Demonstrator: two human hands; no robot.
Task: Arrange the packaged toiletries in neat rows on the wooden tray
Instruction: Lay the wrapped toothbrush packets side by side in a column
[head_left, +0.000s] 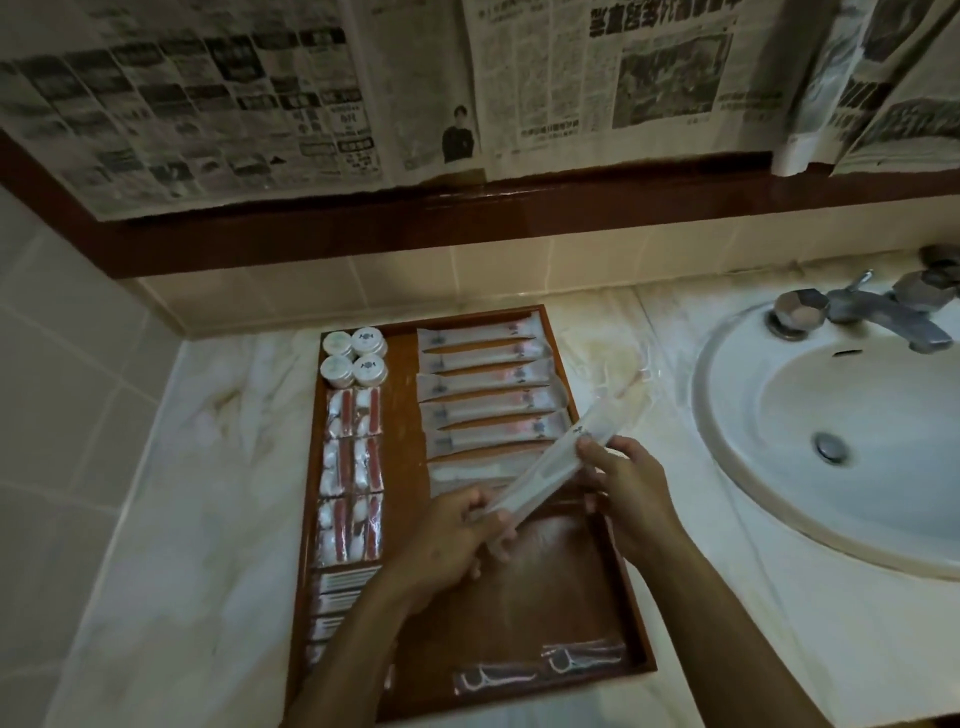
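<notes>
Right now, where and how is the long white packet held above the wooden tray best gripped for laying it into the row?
Grip the long white packet by its two short ends, as the left hand and right hand do, coming from above. It is thin, long and tilted, so end pinches would likely keep it straight and leave its middle free to settle on the wooden tray below the row of toothbrush packets.

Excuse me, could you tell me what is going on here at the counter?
A person is arranging toiletries on a brown wooden tray beside a white sink. Both the left hand and the right hand hold one long white sachet above the tray, near a row of similar long sachets already laid out.
</notes>
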